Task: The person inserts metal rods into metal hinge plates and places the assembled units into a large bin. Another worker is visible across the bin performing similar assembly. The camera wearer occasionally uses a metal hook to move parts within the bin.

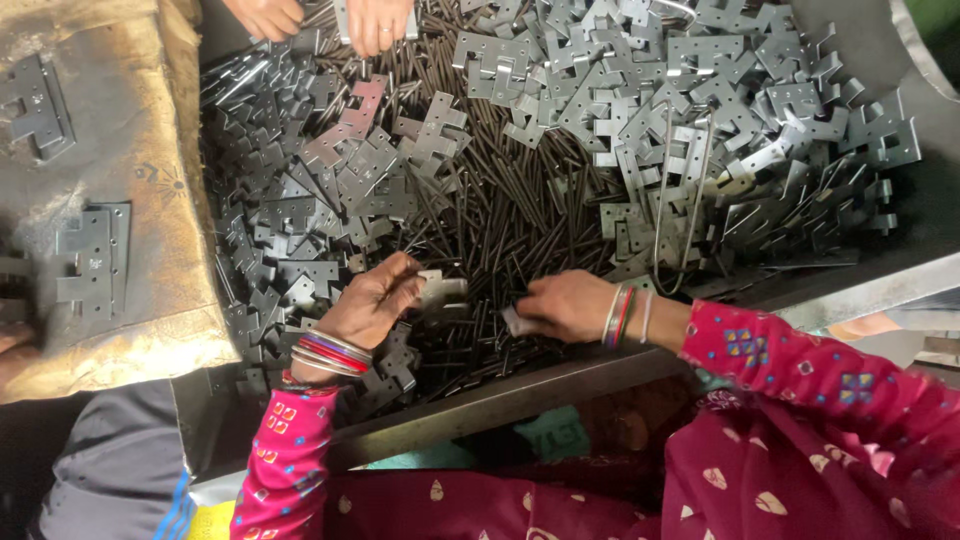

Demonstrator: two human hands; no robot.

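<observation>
pinched in left hand fingertips: notched grey hinge leaf, near middle of tabletop, over dark pins. closed in right hand, just right: small flat grey hinge piece.

Both arms came in from the bottom, pink patterned sleeves pushed back from the wrists, stacks of bangles on each. The left hand was curled, fingers bent and pinched together, back of the hand facing up. The right hand reached in from the right side, forearm nearly level, fingers tucked under and closed, knuckles pointing left toward the other hand.
</observation>
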